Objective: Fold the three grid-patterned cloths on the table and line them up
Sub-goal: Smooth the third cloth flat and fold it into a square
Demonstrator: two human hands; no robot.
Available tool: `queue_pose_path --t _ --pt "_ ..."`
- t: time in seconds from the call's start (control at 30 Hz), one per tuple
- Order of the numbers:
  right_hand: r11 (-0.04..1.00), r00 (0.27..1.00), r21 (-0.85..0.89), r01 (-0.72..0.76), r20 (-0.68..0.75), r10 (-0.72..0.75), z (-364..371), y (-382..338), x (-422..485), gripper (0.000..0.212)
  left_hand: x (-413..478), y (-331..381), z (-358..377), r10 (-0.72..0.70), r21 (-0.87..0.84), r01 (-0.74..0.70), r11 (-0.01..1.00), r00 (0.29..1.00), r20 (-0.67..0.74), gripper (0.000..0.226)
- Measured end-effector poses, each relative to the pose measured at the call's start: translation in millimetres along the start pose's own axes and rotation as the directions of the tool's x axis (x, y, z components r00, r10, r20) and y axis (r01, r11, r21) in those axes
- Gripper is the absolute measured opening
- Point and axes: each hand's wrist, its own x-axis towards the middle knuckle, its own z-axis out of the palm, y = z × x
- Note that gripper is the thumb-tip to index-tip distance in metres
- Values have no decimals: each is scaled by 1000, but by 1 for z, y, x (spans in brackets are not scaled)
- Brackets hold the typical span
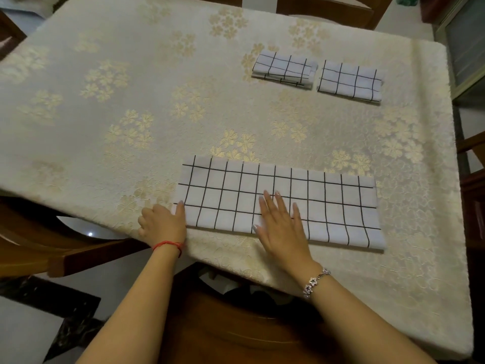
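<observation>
the table (131,74) is covered by a cream tablecloth (183,114) patterned with gold flower clusters. dark wooden chairs (78,256) are set at its near edge, and another chair (325,9) is seen at the far side.

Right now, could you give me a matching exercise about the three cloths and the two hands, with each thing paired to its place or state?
Things:
1. long cloth
2. far-left folded cloth
3. far-right folded cloth
4. left hand

Places or states:
A. at the long cloth's left end
B. nearest the table's right edge
C. layers uneven, edges showing
D. folded into a strip, under the right hand

Pairs: 1-D, 2-C, 3-B, 4-A
</observation>
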Motion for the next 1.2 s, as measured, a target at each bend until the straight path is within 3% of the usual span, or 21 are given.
queue_pose_path --t 0.13,0.2,0.3,0.43,0.5,0.63,0.87,0.97,1.07,1.2 --pt "997 994 -13 73 86 -72 10 -20 9 74 -1 3 -2 -17 -68 23 997 996 91 52" --pt "996 991 -32 86 103 -83 18 -20 10 77 0 2 -4 5 -209 15 978 996 93 39" --pt "993 989 -61 101 115 -94 23 -17 9 82 -1 6 -11 43 -526 54 849 985 169 25" --pt "993 989 -45 110 108 -104 22 -18 9 81 0 10 -16 55 -723 178 667 957 286 23" --pt "992 989 -55 110 102 -104 24 -17 9 77 -2 11 -20 127 -770 139 622 953 275 5" --pt "990 990 -69 119 83 -113 28 -15 7 77 -12 18 -34 286 -828 -16 560 942 175 14" --pt "985 992 -119 123 26 -121 37 -12 11 77 -27 40 -49 484 -857 -162 489 868 112 8" --pt "984 993 -153 94 -59 -104 39 -15 11 77 -25 46 -48 426 -852 -158 500 901 83 12" --pt "977 980 -167 135 -120 -156 34 -25 12 76 -18 39 -41 243 -877 8 481 960 142 13" --pt "951 956 -181 251 -108 -272 33 -42 14 73 -12 23 -28 106 -884 202 422 957 269 10"
